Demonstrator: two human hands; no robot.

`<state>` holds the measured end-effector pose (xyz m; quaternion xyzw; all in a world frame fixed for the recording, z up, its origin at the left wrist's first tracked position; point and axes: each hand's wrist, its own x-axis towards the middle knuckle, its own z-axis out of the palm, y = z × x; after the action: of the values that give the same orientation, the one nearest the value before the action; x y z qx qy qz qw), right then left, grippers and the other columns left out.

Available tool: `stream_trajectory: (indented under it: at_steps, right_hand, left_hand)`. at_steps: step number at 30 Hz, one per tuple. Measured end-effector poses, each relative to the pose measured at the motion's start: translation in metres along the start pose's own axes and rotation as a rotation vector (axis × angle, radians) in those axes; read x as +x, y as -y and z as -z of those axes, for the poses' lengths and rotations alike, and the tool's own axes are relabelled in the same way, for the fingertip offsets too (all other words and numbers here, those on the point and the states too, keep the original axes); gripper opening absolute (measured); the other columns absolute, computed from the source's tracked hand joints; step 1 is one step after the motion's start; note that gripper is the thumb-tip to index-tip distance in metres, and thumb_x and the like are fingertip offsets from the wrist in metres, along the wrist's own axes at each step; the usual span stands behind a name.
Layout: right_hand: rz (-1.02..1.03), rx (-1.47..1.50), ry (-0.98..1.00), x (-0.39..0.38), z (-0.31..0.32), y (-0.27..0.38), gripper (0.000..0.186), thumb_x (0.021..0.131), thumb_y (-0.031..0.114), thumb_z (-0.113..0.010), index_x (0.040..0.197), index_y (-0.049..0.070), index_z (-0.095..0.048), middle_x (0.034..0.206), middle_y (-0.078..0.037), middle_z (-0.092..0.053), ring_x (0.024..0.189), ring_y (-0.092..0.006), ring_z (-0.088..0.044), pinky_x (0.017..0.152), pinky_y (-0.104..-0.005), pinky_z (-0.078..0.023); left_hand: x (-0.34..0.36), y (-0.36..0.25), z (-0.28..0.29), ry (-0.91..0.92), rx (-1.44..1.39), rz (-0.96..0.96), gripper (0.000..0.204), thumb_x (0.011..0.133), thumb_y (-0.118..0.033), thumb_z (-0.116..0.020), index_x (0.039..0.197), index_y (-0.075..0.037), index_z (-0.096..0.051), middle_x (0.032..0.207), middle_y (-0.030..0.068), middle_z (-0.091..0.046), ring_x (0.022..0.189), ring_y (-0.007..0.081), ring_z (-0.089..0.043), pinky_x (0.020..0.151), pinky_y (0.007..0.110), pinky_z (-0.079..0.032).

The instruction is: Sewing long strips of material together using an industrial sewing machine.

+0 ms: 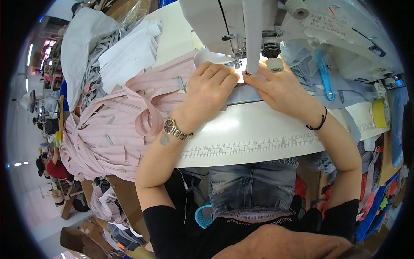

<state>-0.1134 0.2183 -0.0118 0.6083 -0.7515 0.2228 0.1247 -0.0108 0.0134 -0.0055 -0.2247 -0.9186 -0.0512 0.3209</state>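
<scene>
Both my hands are up at the needle area of a white sewing machine (207,26). My left hand (209,90) is closed, its fingers curled and pressed together just left of the presser foot. My right hand (280,90) comes in from the right, thumb and finger pinched together beside the needle. A small, brightly lit white piece (242,69) shows between my fingertips; glare and fingers hide what each hand grips. Behind my left knuckles a white curved piece (209,57) stands out. Grey cloth (246,95) lies below my fingertips.
Pink zipper strips (108,138) heap over the table's left side. Beyond them lie stacked white fabric pieces (129,52). On the right are a blue tool (324,77) and a yellow tape roll (379,113). A printed ruler (250,145) follows the table's front edge.
</scene>
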Motion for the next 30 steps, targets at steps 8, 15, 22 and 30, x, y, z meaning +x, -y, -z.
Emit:
stream_trajectory:
  at_steps: [8, 15, 22, 30]
  right_hand:
    - [-0.005, 0.031, 0.024, 0.001, 0.004, -0.002, 0.022, 0.083, 0.007, -0.067, 0.104, 0.010, -0.071, 0.108, -0.003, -0.067, 0.107, -0.0287, -0.062, 0.108, -0.0536, -0.036]
    - [0.004, -0.009, 0.014, 0.002, 0.003, 0.000, 0.024, 0.085, 0.008, -0.065, 0.108, 0.010, -0.070, 0.112, -0.002, -0.067, 0.102, -0.0323, -0.065, 0.109, -0.0554, -0.035]
    - [0.018, -0.004, 0.021, -0.002, -0.003, -0.003, 0.024, 0.088, 0.008, -0.060, 0.110, 0.006, -0.069, 0.112, -0.002, -0.068, 0.101, -0.0320, -0.065, 0.109, -0.0565, -0.034]
    - [0.018, -0.104, 0.004, 0.003, 0.004, 0.001, 0.027, 0.088, 0.010, -0.063, 0.114, 0.007, -0.069, 0.103, -0.002, -0.069, 0.103, -0.0287, -0.064, 0.108, -0.0552, -0.035]
  left_hand:
    - [0.006, 0.001, -0.006, -0.044, -0.042, 0.035, 0.020, 0.074, -0.009, -0.068, 0.093, -0.009, -0.070, 0.093, -0.0009, -0.070, 0.092, 0.0186, -0.062, 0.085, 0.037, -0.045]
    - [0.005, 0.006, 0.002, 0.049, -0.125, 0.070, 0.021, 0.074, -0.007, -0.068, 0.095, -0.009, -0.071, 0.094, 0.0005, -0.072, 0.094, 0.0206, -0.065, 0.086, 0.036, -0.046]
    - [0.005, 0.001, 0.001, 0.060, -0.102, 0.064, 0.022, 0.075, -0.006, -0.065, 0.097, -0.004, -0.067, 0.098, 0.0071, -0.070, 0.094, 0.0237, -0.067, 0.083, 0.035, -0.054]
    - [0.005, 0.006, -0.004, 0.042, -0.088, 0.113, 0.027, 0.079, -0.002, -0.071, 0.105, -0.010, -0.068, 0.107, 0.0051, -0.072, 0.085, 0.0250, -0.069, 0.073, 0.036, -0.056]
